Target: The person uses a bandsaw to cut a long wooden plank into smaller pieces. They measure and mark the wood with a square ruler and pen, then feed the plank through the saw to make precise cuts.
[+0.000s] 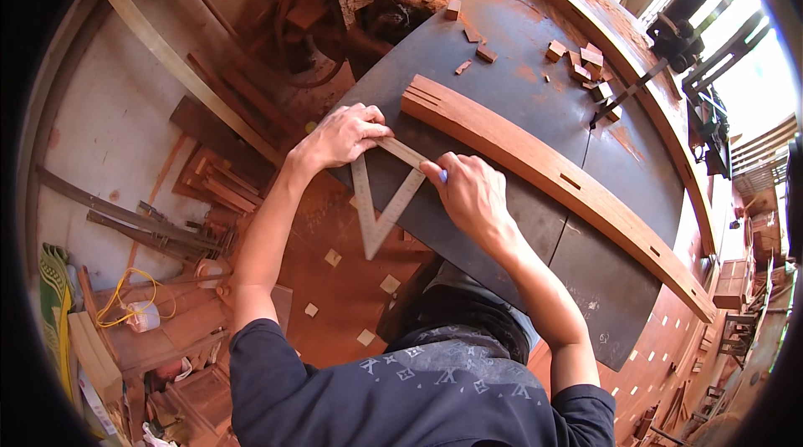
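Observation:
A triangular square (pixel 391 218) with pale ruled legs and a thicker bar along its top is held between my two hands, at the near left edge of the dark table. My left hand (pixel 341 137) is closed on the bar's left end. The bar's right end is in my closed right hand (pixel 473 194); a small violet-white thing shows by that thumb, too little of it to name. Just beyond my hands a long reddish wooden beam (pixel 510 154) lies diagonally across the table, with slots cut at its left end and mortises along its face.
The dark tabletop (pixel 493 16) carries several small wood offcuts (pixel 585 64) and sawdust. A second curved beam (pixel 631 66) lies along its far side, with a black clamp (pixel 636 87) over it. At left are a wooden stool (pixel 180 326) with yellow cord, and stacked boards (pixel 219 183).

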`<state>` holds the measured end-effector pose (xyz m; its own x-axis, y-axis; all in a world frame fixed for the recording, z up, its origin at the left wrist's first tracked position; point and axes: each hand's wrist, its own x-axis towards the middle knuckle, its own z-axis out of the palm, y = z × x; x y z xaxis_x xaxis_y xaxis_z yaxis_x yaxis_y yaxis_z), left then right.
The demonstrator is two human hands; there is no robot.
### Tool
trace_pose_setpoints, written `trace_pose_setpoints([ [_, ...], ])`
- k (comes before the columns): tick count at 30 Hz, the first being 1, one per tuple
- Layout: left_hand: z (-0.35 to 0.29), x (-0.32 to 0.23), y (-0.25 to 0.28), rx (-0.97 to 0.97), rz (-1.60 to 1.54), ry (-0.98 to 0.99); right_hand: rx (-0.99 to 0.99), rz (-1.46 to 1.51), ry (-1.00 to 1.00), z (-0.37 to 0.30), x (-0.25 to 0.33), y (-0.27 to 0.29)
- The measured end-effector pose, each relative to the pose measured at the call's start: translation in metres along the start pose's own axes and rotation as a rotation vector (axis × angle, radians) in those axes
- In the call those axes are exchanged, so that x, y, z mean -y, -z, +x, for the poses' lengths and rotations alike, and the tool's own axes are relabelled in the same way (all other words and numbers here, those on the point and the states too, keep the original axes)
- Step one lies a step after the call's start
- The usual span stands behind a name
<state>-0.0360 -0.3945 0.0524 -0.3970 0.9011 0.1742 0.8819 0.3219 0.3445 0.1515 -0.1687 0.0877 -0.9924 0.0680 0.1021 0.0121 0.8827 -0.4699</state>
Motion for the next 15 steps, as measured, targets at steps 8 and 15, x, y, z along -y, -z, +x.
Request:
trace_pose_setpoints([
  [8,0.004,-0.001,0.006,-0.178,0.056,0.102,0.168,-0.189,-0.090,0.070,-0.006,-0.027],
  [15,-0.019,-0.080,0.036,-0.299,-0.112,0.131,0.004,0.019,-0.027,0.048,-0.006,-0.011],
])
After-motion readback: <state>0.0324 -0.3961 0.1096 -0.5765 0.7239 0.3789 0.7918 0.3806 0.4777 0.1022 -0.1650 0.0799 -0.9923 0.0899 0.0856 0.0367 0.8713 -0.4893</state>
